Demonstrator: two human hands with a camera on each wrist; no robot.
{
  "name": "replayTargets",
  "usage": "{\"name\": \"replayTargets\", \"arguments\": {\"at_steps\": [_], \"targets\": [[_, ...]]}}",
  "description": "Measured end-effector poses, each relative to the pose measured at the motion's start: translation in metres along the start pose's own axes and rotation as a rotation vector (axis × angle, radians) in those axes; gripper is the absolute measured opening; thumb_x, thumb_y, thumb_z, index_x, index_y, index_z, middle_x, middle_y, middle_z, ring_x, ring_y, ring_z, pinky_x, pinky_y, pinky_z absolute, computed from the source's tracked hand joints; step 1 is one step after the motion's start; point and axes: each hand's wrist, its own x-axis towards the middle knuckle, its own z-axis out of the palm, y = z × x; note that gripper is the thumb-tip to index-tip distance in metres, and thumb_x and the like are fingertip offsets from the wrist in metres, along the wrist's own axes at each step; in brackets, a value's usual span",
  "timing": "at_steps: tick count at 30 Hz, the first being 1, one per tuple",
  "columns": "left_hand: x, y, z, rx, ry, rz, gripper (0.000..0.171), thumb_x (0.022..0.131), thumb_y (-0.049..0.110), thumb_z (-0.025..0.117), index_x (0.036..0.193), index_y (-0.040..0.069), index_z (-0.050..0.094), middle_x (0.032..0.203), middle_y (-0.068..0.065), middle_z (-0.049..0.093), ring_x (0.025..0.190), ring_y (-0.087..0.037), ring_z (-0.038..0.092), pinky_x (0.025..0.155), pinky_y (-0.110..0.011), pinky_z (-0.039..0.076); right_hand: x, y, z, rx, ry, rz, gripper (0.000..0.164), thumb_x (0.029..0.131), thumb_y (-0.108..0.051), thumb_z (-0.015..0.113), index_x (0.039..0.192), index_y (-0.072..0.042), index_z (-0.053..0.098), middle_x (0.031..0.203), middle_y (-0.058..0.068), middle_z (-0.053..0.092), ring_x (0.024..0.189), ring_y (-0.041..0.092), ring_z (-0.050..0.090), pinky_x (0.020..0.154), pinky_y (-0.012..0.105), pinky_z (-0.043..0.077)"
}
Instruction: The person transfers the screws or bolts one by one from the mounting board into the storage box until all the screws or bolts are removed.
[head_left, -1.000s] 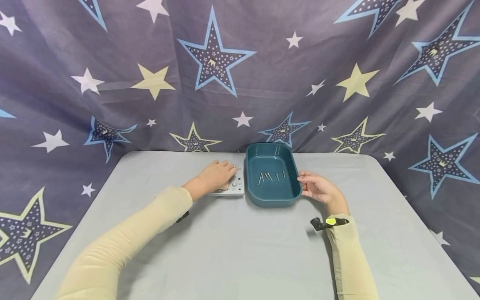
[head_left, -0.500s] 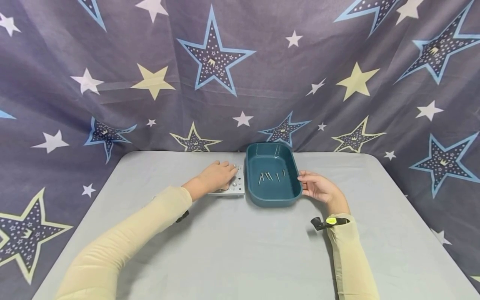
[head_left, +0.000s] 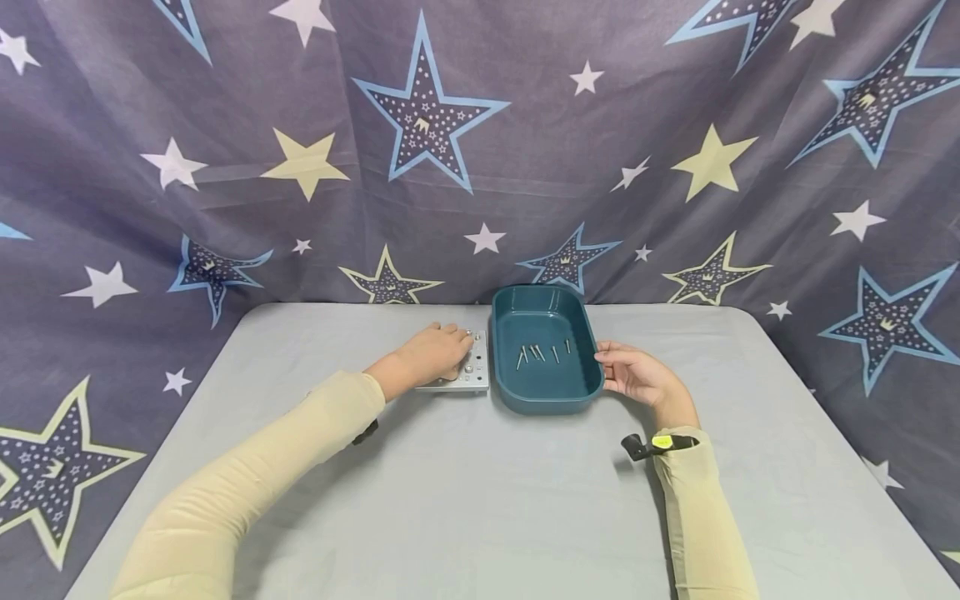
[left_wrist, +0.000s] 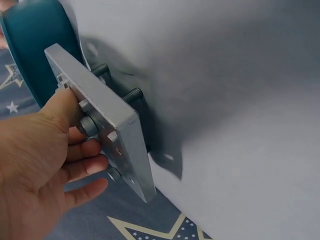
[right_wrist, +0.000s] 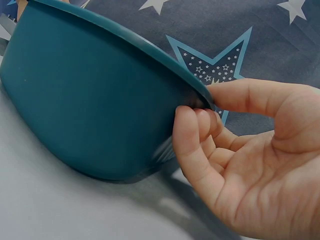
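Note:
My left hand (head_left: pixel 429 354) rests on a silver metal plate (head_left: pixel 480 367) fitted with bolts, which stands slightly raised over the table. In the left wrist view the thumb reaches the plate's (left_wrist: pixel 127 120) face among the bolt heads (left_wrist: pixel 89 126), and the other fingertips lie loosely beside them. Threaded bolt ends (left_wrist: pixel 132 95) stick out underneath. Right of the plate stands a teal tray (head_left: pixel 547 404), holding several small screws (head_left: pixel 536 352). My right hand (head_left: pixel 636 373) holds its right side; the right wrist view has thumb and fingers pinching the tray's rim (right_wrist: pixel 150 47).
A pale grey cloth covers the table (head_left: pixel 510 492). Directly behind its back edge hangs a dark curtain (head_left: pixel 420 217) printed with stars. Each forearm wears a cream sleeve, and a black wrist camera (head_left: pixel 641 447) is strapped to the right one.

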Motion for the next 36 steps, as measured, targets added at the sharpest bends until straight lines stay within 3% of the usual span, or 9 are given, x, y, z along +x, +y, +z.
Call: {"name": "replayTargets", "arguments": {"at_steps": [8,14,21,30,36], "targets": [[0.0018,0.0008,0.0015,0.010,0.018,-0.018,0.044,0.087,0.017,0.066,0.125,-0.005,0.059,0.121,-0.020,0.067,0.117,-0.037,0.063,0.105,-0.053,0.049,-0.0008,0.0006,-0.0002,-0.004,0.005,-0.004,0.032,0.108,0.000,0.025,0.112,-0.010,0.055,0.092,-0.003,0.071,0.082,0.010,0.069,0.076,0.025,0.058],[0.0027,0.0016,-0.0013,0.001,-0.013,-0.031,0.047,0.088,0.018,0.066,0.128,-0.006,0.057,0.125,-0.022,0.065,0.121,-0.038,0.061,0.108,-0.053,0.047,-0.0013,0.0008,-0.0036,-0.018,-0.041,-0.014,0.033,0.108,-0.002,0.025,0.114,-0.011,0.056,0.096,-0.004,0.072,0.086,0.008,0.070,0.079,0.025,0.058],[0.0020,0.0022,-0.0040,0.005,-0.017,-0.025,0.051,0.089,0.019,0.067,0.131,-0.007,0.057,0.127,-0.022,0.065,0.121,-0.037,0.062,0.106,-0.052,0.049,-0.0021,0.0011,0.0000,-0.006,0.024,0.002,0.031,0.108,-0.001,0.025,0.110,-0.011,0.055,0.091,-0.004,0.070,0.080,0.009,0.068,0.075,0.025,0.058],[0.0029,0.0000,-0.0062,-0.043,-0.085,-0.048,0.057,0.091,0.022,0.069,0.135,-0.010,0.054,0.132,-0.026,0.063,0.125,-0.039,0.060,0.108,-0.052,0.048,-0.0001,0.0013,-0.0002,0.002,0.021,0.006,0.031,0.109,-0.001,0.025,0.112,-0.010,0.055,0.091,-0.004,0.070,0.080,0.009,0.069,0.074,0.025,0.058],[0.0036,-0.0003,-0.0059,-0.037,-0.079,-0.048,0.054,0.091,0.021,0.067,0.133,-0.011,0.055,0.128,-0.026,0.064,0.121,-0.039,0.062,0.107,-0.051,0.049,-0.0004,0.0004,-0.0006,0.013,0.009,-0.004,0.033,0.108,0.000,0.024,0.111,-0.010,0.055,0.091,-0.004,0.070,0.079,0.007,0.068,0.074,0.024,0.058]]}}
